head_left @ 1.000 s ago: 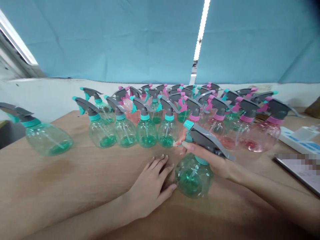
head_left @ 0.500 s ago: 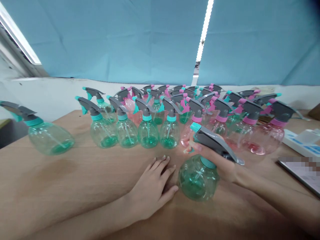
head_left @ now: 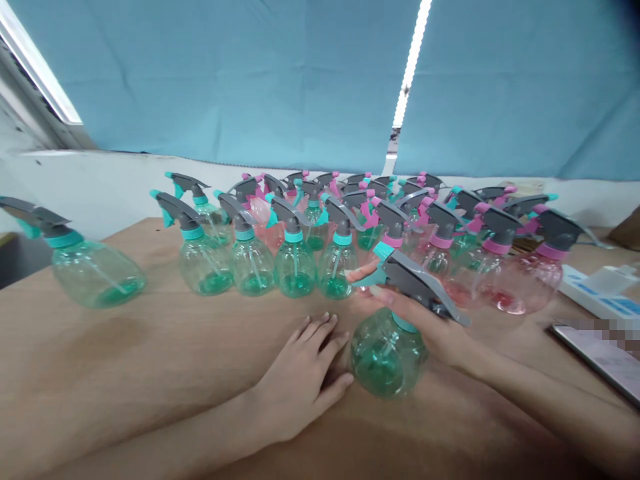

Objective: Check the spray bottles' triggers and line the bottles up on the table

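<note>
A green spray bottle (head_left: pixel 386 360) with a grey head and turquoise nozzle and collar is in my right hand (head_left: pixel 437 333). The thumb crosses the near side of its neck, and at least one finger reaches out past the turquoise trigger on the far side. The bottle tilts a little; whether its base touches the table cannot be made out. To its left my left hand (head_left: pixel 305 373) lies palm down on the wooden table (head_left: pixel 165 373), fingers spread and holding nothing. Beyond both hands stands a row of like bottles, including a green bottle (head_left: pixel 296 267) and a pink bottle (head_left: pixel 530 283).
A single green spray bottle (head_left: pixel 97 273) stands apart at the far left. Several more bottles crowd behind the front row. At right lie a phone (head_left: pixel 595 360) and a white power strip (head_left: pixel 595 293). A blue curtain (head_left: pixel 250 87) hangs behind the table.
My right hand and its spray bottle have shifted slightly left. A finger of that hand now stretches out past the trigger, where it was curled before. The left hand stays in place.
</note>
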Motion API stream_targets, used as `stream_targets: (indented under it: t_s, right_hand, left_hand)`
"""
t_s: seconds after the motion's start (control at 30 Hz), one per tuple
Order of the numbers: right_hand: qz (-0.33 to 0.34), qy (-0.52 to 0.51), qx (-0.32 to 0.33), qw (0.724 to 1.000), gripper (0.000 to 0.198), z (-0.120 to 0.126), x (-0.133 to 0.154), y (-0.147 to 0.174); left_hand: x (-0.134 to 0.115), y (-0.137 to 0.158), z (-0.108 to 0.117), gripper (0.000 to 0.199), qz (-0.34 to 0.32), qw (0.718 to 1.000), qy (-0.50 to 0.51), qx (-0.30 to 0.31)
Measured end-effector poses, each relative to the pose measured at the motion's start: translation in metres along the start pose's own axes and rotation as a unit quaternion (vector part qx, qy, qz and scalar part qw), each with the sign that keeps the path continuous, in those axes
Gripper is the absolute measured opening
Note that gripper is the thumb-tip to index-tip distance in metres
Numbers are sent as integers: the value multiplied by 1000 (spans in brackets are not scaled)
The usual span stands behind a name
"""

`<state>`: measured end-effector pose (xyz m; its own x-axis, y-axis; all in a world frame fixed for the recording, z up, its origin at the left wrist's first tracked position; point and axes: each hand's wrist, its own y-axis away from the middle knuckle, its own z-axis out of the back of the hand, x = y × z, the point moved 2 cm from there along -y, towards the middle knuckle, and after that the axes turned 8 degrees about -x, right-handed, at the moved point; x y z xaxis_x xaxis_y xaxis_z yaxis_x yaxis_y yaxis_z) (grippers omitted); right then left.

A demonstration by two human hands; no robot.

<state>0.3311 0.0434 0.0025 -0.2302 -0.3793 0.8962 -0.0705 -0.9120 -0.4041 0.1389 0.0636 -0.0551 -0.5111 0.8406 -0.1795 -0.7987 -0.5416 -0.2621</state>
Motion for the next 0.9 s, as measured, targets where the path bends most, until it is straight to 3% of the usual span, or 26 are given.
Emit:
stream_targets:
  t_s: [0.9]
  right_hand:
    - [3,-13,2,1000,25,1,3,1]
  left_hand:
    - [0,0,-1,49,3,1000,-13,15]
